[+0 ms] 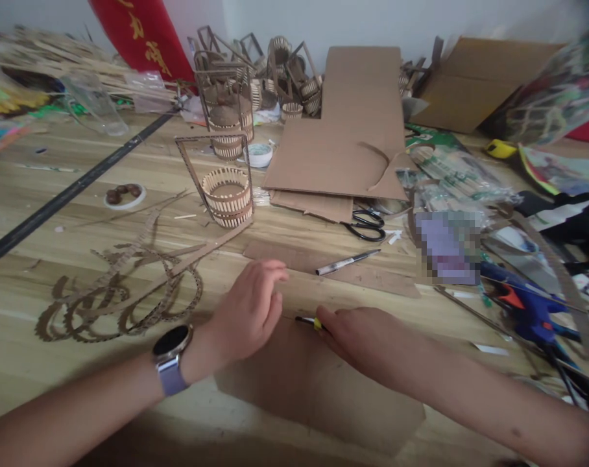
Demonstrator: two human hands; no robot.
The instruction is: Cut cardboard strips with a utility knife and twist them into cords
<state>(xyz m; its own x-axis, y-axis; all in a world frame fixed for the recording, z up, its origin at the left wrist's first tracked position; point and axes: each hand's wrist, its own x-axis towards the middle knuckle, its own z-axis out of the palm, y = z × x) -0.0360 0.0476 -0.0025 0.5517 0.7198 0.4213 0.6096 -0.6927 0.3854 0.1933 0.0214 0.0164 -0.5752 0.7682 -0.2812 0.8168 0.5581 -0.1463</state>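
Observation:
My left hand [248,310], with a watch on the wrist, rests with fingers together on a brown cardboard sheet [318,389] lying on the wooden table [41,363]. My right hand [367,340] is closed around a small yellow and black knife [309,321], whose tip touches the cardboard just right of my left hand. A silver pen [348,262] lies on a cardboard strip beyond both hands.
Curved cardboard offcuts [119,298] lie at left. A small stick basket [226,194] stands behind, with more baskets further back. Large cardboard sheets [348,143], black scissors [367,226], a blue glue gun [528,311] and cluttered packets fill the right side. A black bar [71,194] crosses the left.

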